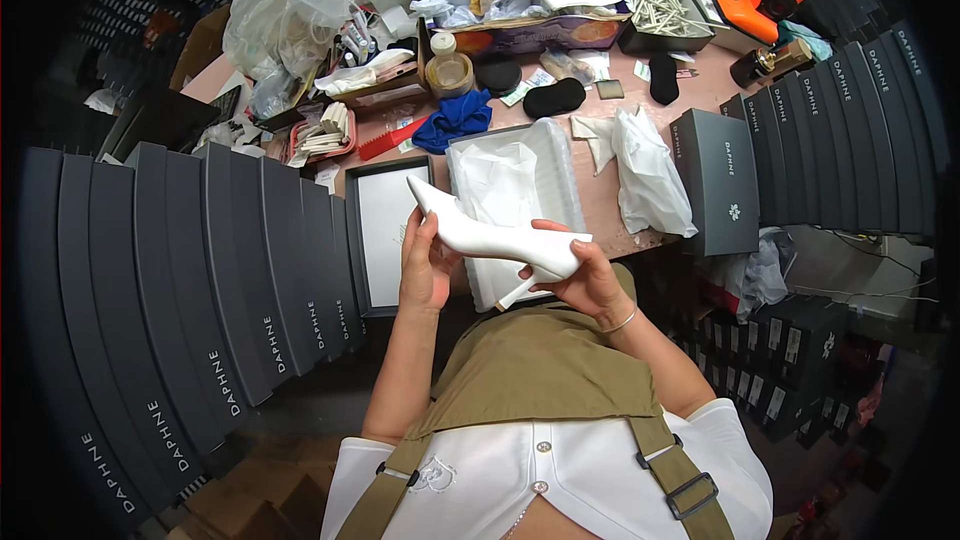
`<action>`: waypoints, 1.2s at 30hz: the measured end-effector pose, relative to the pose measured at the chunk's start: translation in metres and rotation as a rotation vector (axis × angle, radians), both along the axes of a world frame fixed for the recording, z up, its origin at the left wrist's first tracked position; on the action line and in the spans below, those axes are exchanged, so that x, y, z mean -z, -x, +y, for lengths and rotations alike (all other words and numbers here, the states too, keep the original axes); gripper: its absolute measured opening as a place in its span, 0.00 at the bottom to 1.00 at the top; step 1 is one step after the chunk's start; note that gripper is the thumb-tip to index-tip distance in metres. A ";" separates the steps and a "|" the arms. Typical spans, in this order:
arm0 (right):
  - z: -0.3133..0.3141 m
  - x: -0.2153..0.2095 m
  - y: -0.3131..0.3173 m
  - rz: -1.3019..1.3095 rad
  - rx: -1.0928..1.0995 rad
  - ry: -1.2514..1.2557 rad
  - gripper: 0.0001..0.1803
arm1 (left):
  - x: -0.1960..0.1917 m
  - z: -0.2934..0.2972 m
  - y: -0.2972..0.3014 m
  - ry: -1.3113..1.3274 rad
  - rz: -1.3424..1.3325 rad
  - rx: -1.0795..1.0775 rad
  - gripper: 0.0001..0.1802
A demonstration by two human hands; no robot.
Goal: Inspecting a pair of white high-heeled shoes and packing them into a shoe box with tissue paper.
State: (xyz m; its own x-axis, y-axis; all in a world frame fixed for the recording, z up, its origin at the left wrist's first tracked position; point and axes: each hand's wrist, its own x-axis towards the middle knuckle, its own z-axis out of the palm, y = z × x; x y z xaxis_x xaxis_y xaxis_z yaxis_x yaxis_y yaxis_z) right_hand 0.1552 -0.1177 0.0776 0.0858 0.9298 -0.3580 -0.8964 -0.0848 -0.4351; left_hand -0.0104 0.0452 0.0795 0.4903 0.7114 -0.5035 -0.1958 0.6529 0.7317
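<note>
A white pointed high-heeled shoe is held up between my two hands, its toe to the upper left and its thin heel pointing down. My left hand is closed round the front part near the toe. At the back end, my right hand grips the heel area, fingers on both sides. Below and behind the shoe lies an open box tray lined with white tissue paper. Left of it stands a dark box lid or shallow box with a white inside, partly hidden by my left hand.
Tall stacks of dark shoe boxes flank me on the left and right. On the pink table are a white plastic bag, a blue cloth, a red brush, a jar and an orange tool.
</note>
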 end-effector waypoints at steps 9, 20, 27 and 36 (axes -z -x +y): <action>-0.006 0.000 -0.006 0.007 0.010 0.010 0.37 | 0.010 0.000 0.000 -0.014 0.110 -0.003 0.30; -0.014 0.011 -0.003 0.145 0.018 -0.037 0.34 | 0.021 0.002 0.013 -0.092 0.090 0.029 0.28; -0.019 0.004 -0.011 0.071 0.011 0.043 0.36 | 0.016 -0.003 0.012 -0.029 0.095 0.061 0.28; -0.004 -0.058 -0.012 -0.429 -0.033 0.090 0.37 | 0.014 -0.004 0.003 0.276 -0.052 0.081 0.27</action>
